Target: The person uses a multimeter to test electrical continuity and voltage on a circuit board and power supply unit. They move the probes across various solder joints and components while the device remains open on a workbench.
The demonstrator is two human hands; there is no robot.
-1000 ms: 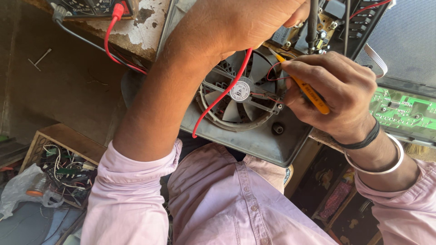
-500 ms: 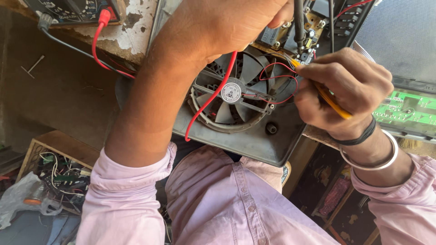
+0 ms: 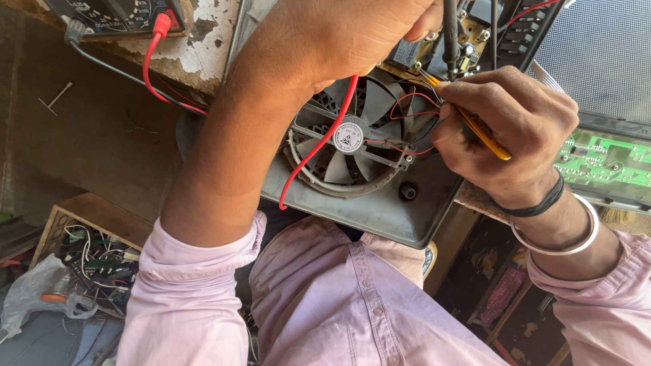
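A worn, paint-flaked bench (image 3: 203, 54) carries a multimeter (image 3: 115, 13) and a grey fan housing (image 3: 380, 210)

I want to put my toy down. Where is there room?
Bare grey panel below the round grey fan, and dark floor left of the forearm. Crowded: wires beside the right hand holding the yellow tool.

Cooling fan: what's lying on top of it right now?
A red lead crosses the cooling fan, with thin red wires near its hub. The left forearm covers the fan's left edge.
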